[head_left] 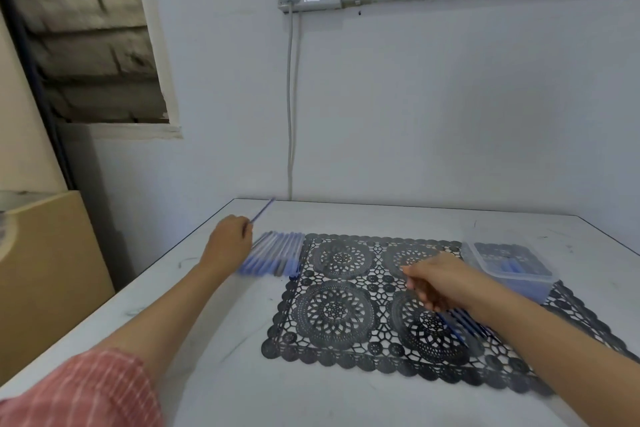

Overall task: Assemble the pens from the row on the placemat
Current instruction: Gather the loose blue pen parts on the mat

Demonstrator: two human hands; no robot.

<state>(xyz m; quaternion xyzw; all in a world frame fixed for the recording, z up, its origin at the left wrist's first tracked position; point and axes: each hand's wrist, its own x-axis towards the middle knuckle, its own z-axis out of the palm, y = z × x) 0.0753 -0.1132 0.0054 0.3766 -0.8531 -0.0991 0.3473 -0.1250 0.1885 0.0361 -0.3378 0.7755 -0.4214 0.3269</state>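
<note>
Pale wall backs a white table [214, 340]. From a pink striped sleeve [79, 392] the left arm stretches forward, and the left hand [230, 239] pinches a thin blue pen [262, 211] slanting up and away. Just beside it a row of pens [273, 255] lies at the left edge of the black lace placemat [332, 312]. The right hand [438, 282] hovers over the placemat, fingers curled downward and blurred; whether it grips anything cannot be told. More pens [460, 324] lie under its wrist, near a clear box [512, 270].
</note>
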